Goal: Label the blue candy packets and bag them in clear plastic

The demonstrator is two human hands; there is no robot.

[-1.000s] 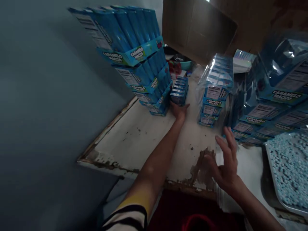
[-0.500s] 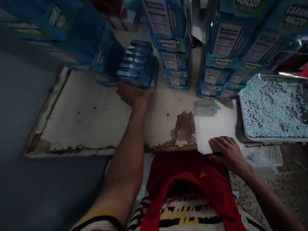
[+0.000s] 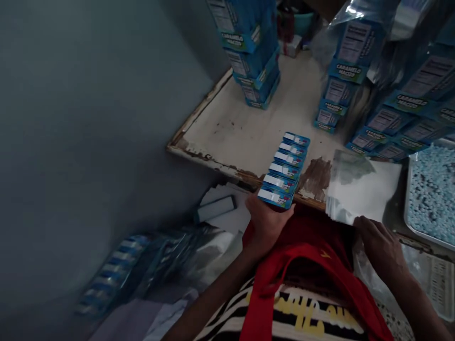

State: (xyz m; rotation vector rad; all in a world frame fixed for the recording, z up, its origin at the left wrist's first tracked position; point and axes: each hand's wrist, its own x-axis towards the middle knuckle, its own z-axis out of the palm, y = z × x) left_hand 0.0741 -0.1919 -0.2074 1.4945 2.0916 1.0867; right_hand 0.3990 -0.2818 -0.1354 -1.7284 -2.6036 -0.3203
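Note:
My left hand (image 3: 267,219) grips the near end of a row of blue candy boxes (image 3: 284,169), with thumb and fingers on its two sides. The row lies at the table's front edge, its white-topped boxes lined up away from me. My right hand (image 3: 380,241) rests at the near edge of a stack of clear plastic bags (image 3: 362,187), its fingers pressed together at the bags' corner. Whether it pinches a bag is hard to tell in the dim light.
Tall stacks of blue boxes stand at the table's back left (image 3: 254,71), in the middle (image 3: 334,94) and at the right (image 3: 387,118). A metal tray (image 3: 408,203) of pale blue candies is at far right. Wrapped packs (image 3: 113,274) lie below, left.
My left hand has drawn the row of boxes from beside the back left stack to the table's front edge. The view has swung left. My right hand stays by the bags.

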